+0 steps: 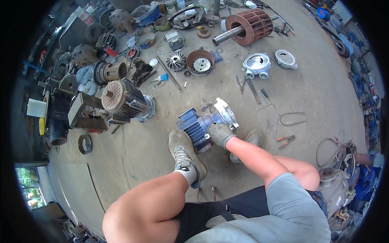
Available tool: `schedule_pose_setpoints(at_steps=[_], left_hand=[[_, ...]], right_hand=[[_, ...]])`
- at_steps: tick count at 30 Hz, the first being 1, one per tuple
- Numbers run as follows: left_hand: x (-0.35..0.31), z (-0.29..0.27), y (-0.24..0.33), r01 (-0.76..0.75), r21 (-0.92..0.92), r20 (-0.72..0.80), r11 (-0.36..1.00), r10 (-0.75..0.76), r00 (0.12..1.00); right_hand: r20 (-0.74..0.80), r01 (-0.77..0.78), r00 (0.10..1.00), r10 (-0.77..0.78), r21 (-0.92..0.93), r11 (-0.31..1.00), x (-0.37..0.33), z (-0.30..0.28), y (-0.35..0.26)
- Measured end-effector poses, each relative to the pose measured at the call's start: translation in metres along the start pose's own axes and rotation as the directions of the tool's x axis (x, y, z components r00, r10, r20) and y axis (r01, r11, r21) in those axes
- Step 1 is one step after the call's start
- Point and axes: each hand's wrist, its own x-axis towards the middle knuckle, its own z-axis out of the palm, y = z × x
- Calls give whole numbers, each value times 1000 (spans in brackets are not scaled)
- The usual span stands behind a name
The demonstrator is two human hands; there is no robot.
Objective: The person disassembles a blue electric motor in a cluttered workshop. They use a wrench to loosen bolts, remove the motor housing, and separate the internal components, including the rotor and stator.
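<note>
A blue electric motor (pixel 194 130) with a finned body lies on the floor between my feet, joined to a pale metal flanged pump casing (pixel 225 113). My right hand (pixel 221 135), in a grey work glove, is at the joint between the two. Its fingers are closed round what looks like a wrench (pixel 207 136), whose pale open-jawed end shows beside the fingertips against the motor; most of it is hidden by the glove. My left hand is out of the picture. My left shoe (pixel 182 148) stands close against the motor's near left side.
A larger finned motor (pixel 129 99) stands to the left. Beyond lie an impeller (pixel 176 61), a rusty bowl-shaped housing (pixel 200 62), a big rusty rotor (pixel 253 27) and two silver covers. Pliers (pixel 286 141), a bent rod (pixel 292 117) and a screwdriver (pixel 265 95) lie to the right.
</note>
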Motion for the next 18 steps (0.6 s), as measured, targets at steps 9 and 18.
schedule_pose_setpoints(at_steps=[9,18], left_hand=[[17,3,0,-28,30,-18,999,28,999],[25,1,7,27,34,-46,999,-26,999]], right_hand=[[-308,94,944,-117,-88,992,1,35,0],[-177,83,979,-97,-85,993,-15,21,1]])
